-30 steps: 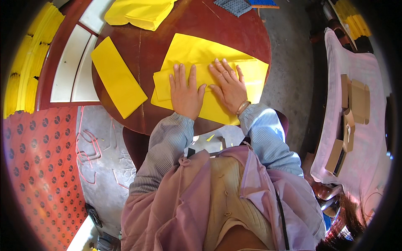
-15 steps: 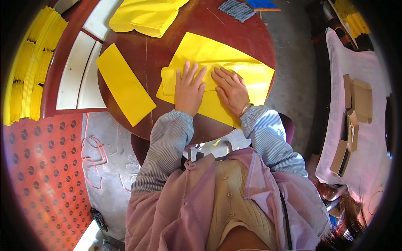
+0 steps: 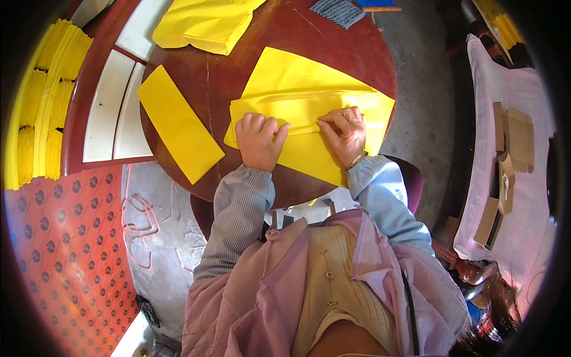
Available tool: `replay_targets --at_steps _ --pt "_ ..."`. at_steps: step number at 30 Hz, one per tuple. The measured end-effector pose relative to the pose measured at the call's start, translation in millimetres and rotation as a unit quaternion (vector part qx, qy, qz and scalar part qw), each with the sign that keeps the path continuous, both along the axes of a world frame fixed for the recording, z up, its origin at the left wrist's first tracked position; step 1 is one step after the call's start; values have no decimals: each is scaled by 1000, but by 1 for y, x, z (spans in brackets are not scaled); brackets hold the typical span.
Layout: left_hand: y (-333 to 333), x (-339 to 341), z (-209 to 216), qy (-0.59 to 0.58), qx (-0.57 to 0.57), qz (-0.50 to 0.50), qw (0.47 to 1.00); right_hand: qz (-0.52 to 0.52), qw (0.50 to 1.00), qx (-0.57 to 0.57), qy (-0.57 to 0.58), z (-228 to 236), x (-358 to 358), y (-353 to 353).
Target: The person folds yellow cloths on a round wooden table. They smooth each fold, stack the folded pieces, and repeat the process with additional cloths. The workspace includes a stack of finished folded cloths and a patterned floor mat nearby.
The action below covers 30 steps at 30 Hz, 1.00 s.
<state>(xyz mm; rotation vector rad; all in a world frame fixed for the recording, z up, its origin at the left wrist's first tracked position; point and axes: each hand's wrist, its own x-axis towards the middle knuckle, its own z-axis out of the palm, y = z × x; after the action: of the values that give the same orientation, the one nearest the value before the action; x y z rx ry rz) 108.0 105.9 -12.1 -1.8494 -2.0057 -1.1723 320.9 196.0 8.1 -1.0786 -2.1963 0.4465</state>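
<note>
1. A flat yellow strip (image 3: 181, 125) lies slanted by the left edge of the counter (image 3: 279, 30).
2. A yellow bundle (image 3: 205, 25) sits toward the far-left edge.
3. The left hand (image 3: 259, 144) rests on the folded yellow sheet (image 3: 300, 70), fingers curled — I cannot tell whether they grip it.
4. That sheet spreads from mid-counter to the right edge.
5. A grey textured cloth (image 3: 338, 13) lies near the far-right edge.
6. The right hand (image 3: 345, 137) touches the sheet, fingers bent — grip likewise unclear.

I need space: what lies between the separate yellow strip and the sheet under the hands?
Only bare red-brown tabletop, as the head view shows.
</note>
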Motion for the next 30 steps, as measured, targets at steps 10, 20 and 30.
replay_targets --at_steps 10,20,30 --pt "12 -1 1 35 39 -51 997 58 993 100 -38 4 -9 1" --pt "-9 -8 6 41 23 -29 998 18 995 71 -73 21 37 -3" --pt "0 -3 8 73 6 -68 995 72 985 139 -78 14 -17 -9"
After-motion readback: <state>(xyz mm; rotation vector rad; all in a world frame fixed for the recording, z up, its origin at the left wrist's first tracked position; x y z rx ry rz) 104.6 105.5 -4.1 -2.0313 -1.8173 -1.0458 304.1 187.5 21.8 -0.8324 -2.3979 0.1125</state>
